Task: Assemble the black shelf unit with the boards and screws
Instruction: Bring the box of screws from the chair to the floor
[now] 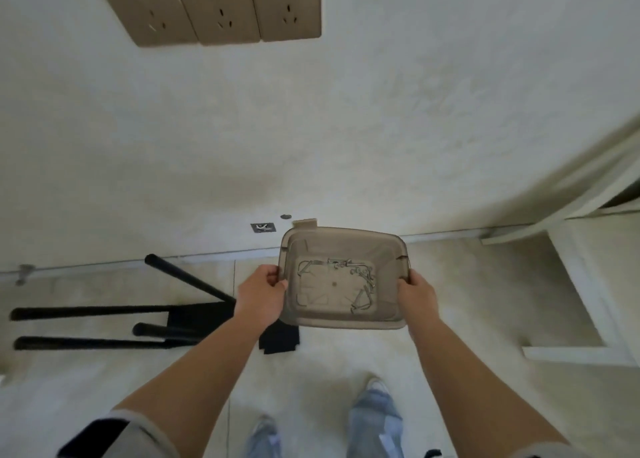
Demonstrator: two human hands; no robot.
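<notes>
Head view: both hands, left (260,296) and right (417,293), outstretched, grip the screw tray's (341,315) side rims.

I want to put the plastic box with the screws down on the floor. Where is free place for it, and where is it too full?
Free: the bare floor right of the plastic box, between the wall's base and the white furniture; also the floor before the feet. Crowded: the left, where the black shelf parts lie. The left hand and right hand grip the box.
</notes>
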